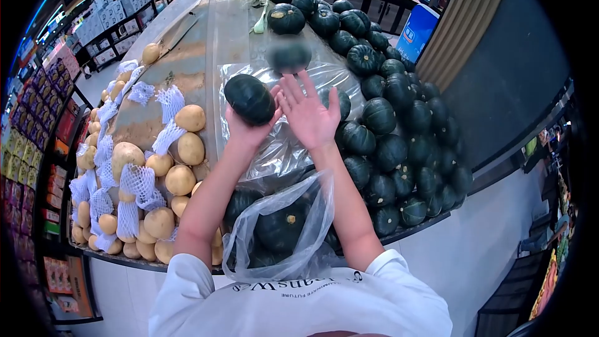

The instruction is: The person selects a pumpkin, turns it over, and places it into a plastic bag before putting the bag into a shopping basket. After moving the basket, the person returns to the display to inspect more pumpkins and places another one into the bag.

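Observation:
A dark green kabocha squash (249,99) rests in my left hand (253,130), whose palm is turned up with the fingers curved beneath it. Close beside it is my right hand (310,112), palm up, fingers spread, nothing on it. Just beyond those fingertips another dark green squash (289,56) looks blurred. A clear plastic bag (326,203) hangs by my right forearm, low in front of my body; a large squash (281,228) shows through its loop. Beneath both hands, clear plastic sheeting (281,156) covers part of the display.
Many kabocha squashes (379,115) are heaped on the right of the stand. Potatoes (180,180), some in white foam nets (138,187), line the left side. A striped panel (465,19) rises at the right; packaged-goods shelves (37,112) stand left.

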Tool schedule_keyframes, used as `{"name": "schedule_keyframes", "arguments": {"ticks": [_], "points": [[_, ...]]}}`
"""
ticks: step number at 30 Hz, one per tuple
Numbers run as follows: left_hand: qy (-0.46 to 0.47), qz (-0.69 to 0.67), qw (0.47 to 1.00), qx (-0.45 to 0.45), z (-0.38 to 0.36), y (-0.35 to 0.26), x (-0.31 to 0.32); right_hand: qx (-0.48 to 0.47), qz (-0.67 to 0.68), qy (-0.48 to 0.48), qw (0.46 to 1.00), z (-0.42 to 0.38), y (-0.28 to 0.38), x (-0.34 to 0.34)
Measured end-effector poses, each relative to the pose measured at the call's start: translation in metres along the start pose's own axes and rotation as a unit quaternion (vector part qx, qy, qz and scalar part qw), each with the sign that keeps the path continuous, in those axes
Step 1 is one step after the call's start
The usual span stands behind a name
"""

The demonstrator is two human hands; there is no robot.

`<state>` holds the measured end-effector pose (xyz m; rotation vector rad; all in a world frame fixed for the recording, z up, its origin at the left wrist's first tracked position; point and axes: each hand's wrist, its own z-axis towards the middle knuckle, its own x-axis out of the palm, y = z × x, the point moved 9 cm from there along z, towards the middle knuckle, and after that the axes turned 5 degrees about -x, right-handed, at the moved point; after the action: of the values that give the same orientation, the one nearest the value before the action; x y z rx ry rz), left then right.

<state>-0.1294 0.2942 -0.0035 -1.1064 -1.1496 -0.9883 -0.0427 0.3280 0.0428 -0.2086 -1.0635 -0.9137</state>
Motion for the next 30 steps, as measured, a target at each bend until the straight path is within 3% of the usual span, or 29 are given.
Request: {"name": "schedule_keyframes", "arguments": {"ticks": [9,15,22,25,30], "points": [[-0.013,0.007,1.000,0.014,-0.001,-0.011,-0.007,0.002,-0.015,-0.030,0.999,0.001,0.001,-0.009],[-0.114,0.089,0.989,0.040,-0.002,-0.009,-0.004,-0.033,-0.077,-0.067,0.994,0.002,0.007,-0.020],[-0.091,0.089,0.992,0.003,-0.001,-0.001,0.001,-0.047,-0.140,-0.096,0.984,0.002,0.013,-0.030],[-0.104,0.125,0.986,0.023,-0.005,-0.005,0.005,-0.050,-0.120,-0.110,0.985,0.002,0.012,-0.033],[-0.049,0.095,0.994,0.026,-0.001,-0.005,0.007,-0.022,-0.064,-0.123,0.990,0.002,0.004,-0.034]]}}
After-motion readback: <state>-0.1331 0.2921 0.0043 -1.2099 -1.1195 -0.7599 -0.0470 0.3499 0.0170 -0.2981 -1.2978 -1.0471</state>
